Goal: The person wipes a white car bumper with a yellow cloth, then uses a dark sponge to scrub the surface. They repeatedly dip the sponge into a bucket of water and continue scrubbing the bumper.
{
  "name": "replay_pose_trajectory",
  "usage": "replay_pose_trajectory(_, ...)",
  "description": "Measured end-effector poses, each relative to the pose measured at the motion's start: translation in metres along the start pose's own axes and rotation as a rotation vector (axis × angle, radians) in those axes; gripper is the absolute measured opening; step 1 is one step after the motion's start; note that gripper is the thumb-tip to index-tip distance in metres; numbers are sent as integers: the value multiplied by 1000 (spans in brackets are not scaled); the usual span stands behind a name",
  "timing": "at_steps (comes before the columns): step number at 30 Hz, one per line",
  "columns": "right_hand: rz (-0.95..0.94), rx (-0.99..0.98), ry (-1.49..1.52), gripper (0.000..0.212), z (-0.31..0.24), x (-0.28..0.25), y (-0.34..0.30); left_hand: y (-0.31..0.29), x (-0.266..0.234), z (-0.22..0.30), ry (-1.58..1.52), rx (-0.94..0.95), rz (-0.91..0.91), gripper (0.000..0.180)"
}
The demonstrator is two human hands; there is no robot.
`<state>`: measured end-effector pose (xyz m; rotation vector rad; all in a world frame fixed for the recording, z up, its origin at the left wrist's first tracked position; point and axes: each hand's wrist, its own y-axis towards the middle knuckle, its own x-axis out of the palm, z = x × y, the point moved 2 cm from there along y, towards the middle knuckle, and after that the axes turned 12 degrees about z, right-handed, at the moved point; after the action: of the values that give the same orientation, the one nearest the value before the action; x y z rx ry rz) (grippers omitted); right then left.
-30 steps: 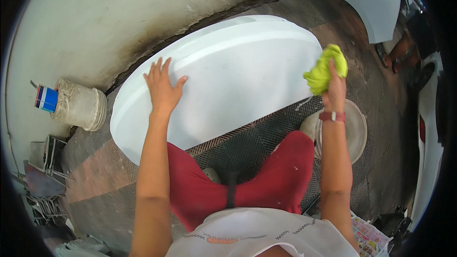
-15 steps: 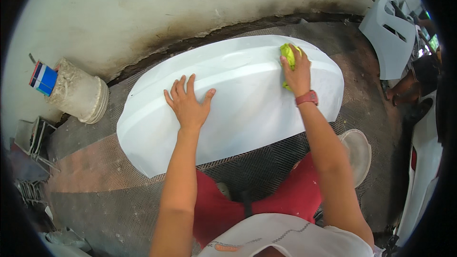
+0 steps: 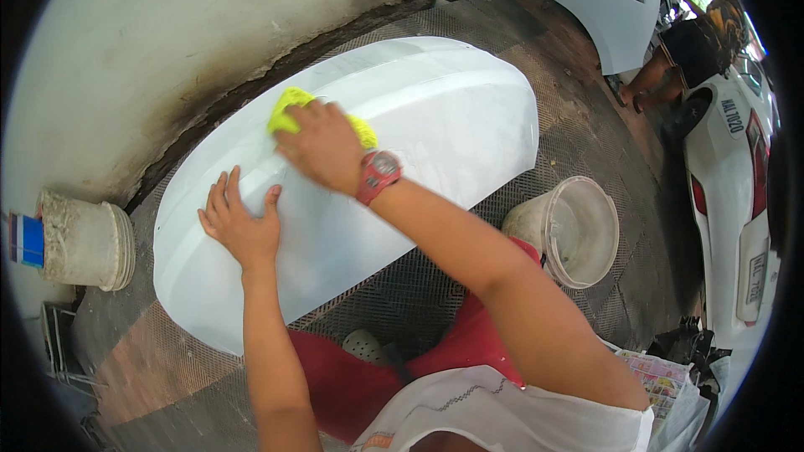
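A large white car body panel, shaped like a hood (image 3: 419,130), lies on the patterned floor in front of me. Flat on its left part rests my left hand (image 3: 243,222), fingers spread and holding nothing. My right hand (image 3: 322,142), a red watch on its wrist, is closed over a bright yellow-green cloth (image 3: 289,113) and presses it onto the panel's upper middle. Part of the cloth is hidden beneath the palm and fingers. The two hands are close together but do not touch.
By my right knee stands a whitish bucket (image 3: 578,230) with liquid in it. Another dirty bucket (image 3: 88,238) is at the left wall, a blue can beside it. At right are a white car (image 3: 724,201), a leaning grey panel (image 3: 611,8) and another person (image 3: 703,42).
My right hand has swept the cloth leftward across the panel, close to my left hand. The view has turned to the right, bringing more of the car and the bucket into sight.
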<state>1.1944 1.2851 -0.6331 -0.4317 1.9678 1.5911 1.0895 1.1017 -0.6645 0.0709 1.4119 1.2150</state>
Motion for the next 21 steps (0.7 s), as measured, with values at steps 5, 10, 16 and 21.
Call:
replay_pose_trajectory(5, 80, 234, -253, 21, 167, -66, -38, 0, 1, 2, 40, 6, 15, 73)
replay_pose_trajectory(10, 151, 769, -597, 39, 295, -128, -118, 0, 2, 3, 33, 32, 20, 72)
replay_pose_trajectory(16, 296, 768, -355, 59, 217, -102, -146, 0, 5, 3, 62, 62, 24, 71)
replay_pose_trajectory(21, 160, 659, -20, 77, 25, -39, -135, 1, 7, 1, 76, 99, 29, 68)
